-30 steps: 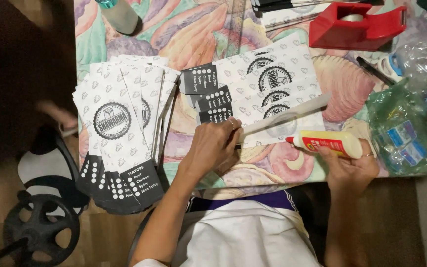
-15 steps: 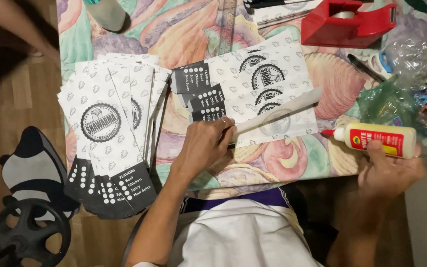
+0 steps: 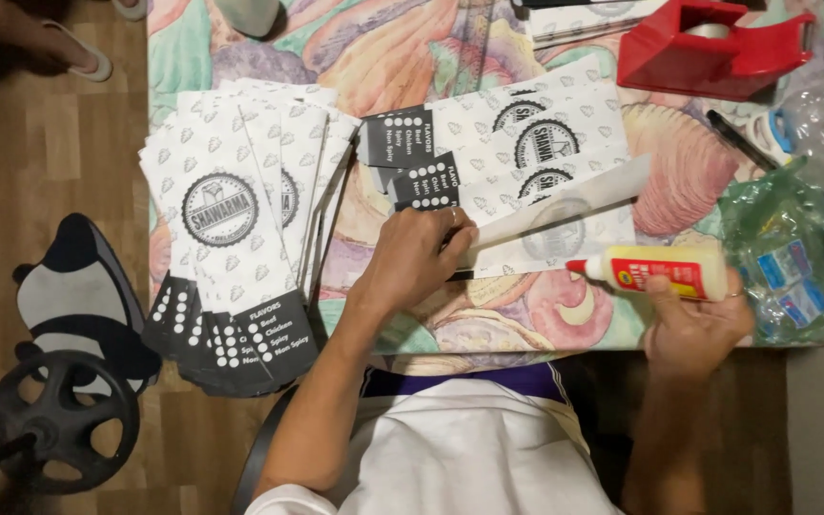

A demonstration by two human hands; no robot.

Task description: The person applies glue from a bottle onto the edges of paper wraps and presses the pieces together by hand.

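My left hand (image 3: 422,256) lies palm down on the table (image 3: 402,57), fingers curled loosely, pressing the near edge of a folded paper sheet (image 3: 565,205). It grips nothing; it just pins the sheet flat. Forearm runs back toward my body, elbow bent.

My right hand (image 3: 693,324) sits at the table's near edge, fingers wrapped around one glue bottle (image 3: 655,272). Grip closed on the bottle's rear half. The bottle lies nearly horizontal, its red tip pointing left, just beside the sheet's right end; I can't tell whether it touches.

The sheet sits on a short fan of printed bags (image 3: 517,143); I count about three overlapping, each with a round black emblem and a black end panel. They lie mid-table, between my hands and the tape dispenser (image 3: 708,48).

Left of my left hand: one larger stack of bags (image 3: 231,229), fanned, too many to count exactly, hanging over the table's near edge.

One red tape dispenser, top right. One black pen (image 3: 736,141) just below it. One clear plastic bag (image 3: 793,248) with small packets, far right, just beside the bottle.

On the floor: one black wheel (image 3: 59,420), and one sandalled foot (image 3: 73,57) of another person, top left.
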